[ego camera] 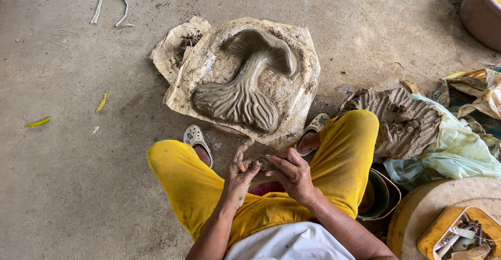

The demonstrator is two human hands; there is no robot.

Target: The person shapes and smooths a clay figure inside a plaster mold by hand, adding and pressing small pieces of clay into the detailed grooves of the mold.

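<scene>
Clay lump squeezed between left hand and right hand, both closed on it. Big clay mushroom just ahead, stem pointing away.

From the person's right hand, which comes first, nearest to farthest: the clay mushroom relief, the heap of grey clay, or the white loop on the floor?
Measured from the right hand in the head view:
1. Clay mushroom relief, on its slab straight ahead, just past the fingers.
2. Heap of grey clay, off to the right beside the knee.
3. White loop, far away at the upper left on the floor.
</scene>
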